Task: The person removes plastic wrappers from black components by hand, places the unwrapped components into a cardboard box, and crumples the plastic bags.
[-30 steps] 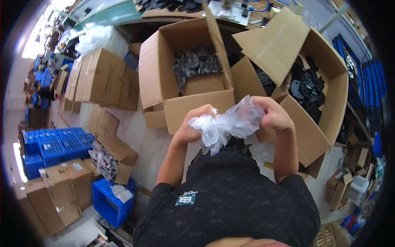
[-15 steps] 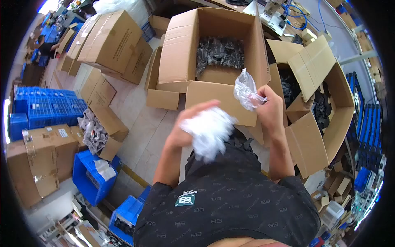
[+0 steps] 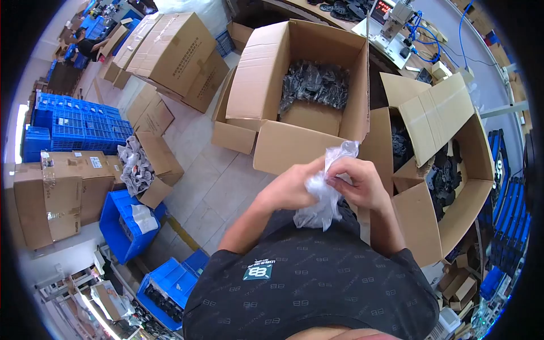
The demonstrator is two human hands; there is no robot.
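Ahead of me, a large cardboard box (image 3: 303, 147) stands open; to its right is a second open box (image 3: 416, 224), partly hidden by its own flap. The first holds dark packs (image 3: 317, 85) in glossy wrap; the second, flat black pieces (image 3: 445, 181). In front of them, the left hand (image 3: 292, 184) and right hand (image 3: 362, 178) meet, fingers nearly closed, gripping translucent film (image 3: 320, 212), thin and crumpled, between them. The left fingertips are hidden; whether it's one bag, I can't tell.
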